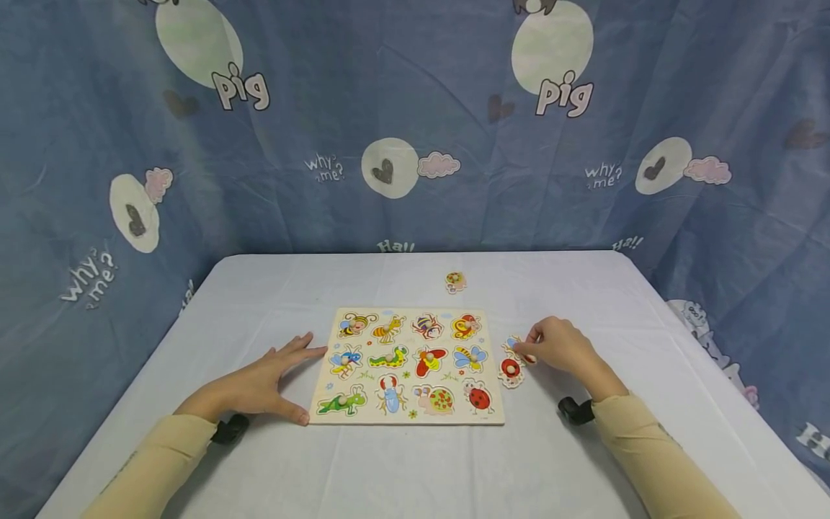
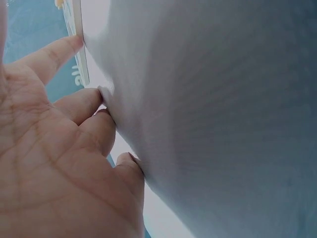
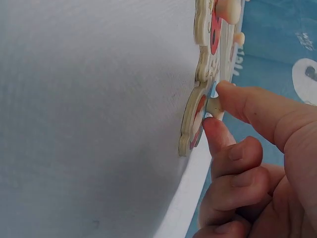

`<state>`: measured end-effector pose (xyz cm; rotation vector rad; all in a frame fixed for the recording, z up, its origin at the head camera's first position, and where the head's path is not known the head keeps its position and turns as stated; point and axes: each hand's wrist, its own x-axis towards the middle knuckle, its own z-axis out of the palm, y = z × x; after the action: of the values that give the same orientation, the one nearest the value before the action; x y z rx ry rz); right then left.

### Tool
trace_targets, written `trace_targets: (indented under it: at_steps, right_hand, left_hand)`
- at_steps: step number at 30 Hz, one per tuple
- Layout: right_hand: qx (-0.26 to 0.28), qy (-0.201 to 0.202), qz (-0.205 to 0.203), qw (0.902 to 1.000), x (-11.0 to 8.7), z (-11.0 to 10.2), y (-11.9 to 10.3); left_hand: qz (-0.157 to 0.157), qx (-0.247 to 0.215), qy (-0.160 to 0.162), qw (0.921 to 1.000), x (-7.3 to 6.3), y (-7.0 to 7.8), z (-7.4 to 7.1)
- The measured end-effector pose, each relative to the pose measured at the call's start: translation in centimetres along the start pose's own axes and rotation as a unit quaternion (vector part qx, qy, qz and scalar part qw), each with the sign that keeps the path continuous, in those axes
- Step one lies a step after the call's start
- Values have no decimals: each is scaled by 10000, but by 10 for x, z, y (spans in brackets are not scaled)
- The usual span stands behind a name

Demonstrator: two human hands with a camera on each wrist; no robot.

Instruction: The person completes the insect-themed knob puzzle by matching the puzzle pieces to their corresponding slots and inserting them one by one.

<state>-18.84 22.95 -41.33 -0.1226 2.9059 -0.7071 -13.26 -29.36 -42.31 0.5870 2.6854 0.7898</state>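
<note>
A wooden insect puzzle board lies flat on the table, most of its pictures carrying small knobs. My left hand is spread along the board's left side, its index finger and thumb at the edge. In the left wrist view, one fingertip touches the board's side and other fingertips rest on the cloth. To the right of the board, my right hand pinches the knob of a red-and-blue puzzle piece between thumb and index finger. Right beside that piece lies a ladybug puzzle piece with its knob up.
Beyond the board's far edge sits a snail puzzle piece. White cloth covers the table. A blue printed curtain hangs behind it. Each wrist wears a small black device, such as the right wrist camera.
</note>
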Motion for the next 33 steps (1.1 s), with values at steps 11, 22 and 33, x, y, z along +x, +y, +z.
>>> trace_targets:
  at_steps: [11, 22, 33]
  right_hand:
    - [-199, 102, 79, 9997, 9, -9, 5]
    - [-293, 180, 110, 9993, 19, -19, 13]
    - [-14, -30, -405, 9992, 26, -18, 20]
  left_hand:
    - [18, 43, 7, 10000, -1, -1, -1]
    - [30, -25, -47, 10000, 0, -1, -2]
    - [-32, -6, -27, 10000, 0, 0, 0]
